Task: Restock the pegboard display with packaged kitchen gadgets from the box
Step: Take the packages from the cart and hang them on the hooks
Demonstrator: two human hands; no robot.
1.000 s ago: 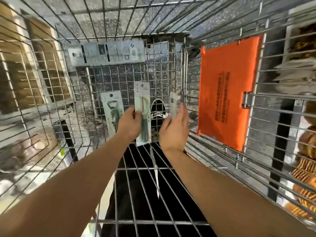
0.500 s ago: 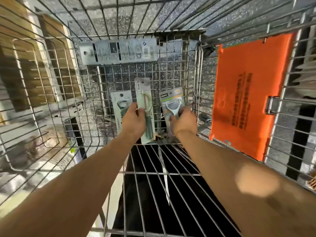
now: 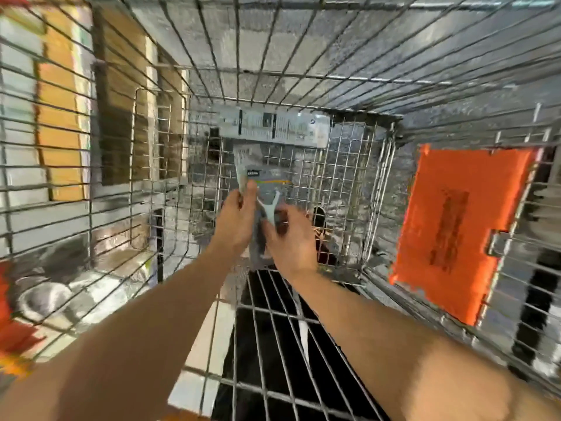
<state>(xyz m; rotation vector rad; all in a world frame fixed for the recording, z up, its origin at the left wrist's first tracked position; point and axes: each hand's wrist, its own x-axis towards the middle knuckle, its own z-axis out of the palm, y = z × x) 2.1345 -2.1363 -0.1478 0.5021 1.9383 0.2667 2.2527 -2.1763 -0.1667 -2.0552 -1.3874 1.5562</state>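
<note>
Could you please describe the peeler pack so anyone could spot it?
In the wire cart, left of the orange panel, the left hand and right hand hold the peeler pack. Unlike the long pack lying sideways beyond, it shows a pale Y-shaped peeler.

bare left grip [image 3: 235,223] and bare right grip [image 3: 293,241]; forearms [image 3: 136,329] uncovered to the frame edge.

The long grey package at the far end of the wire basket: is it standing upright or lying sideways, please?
Lying sideways: the long grey package runs crosswise against the far wire wall, near its top edge.
</note>
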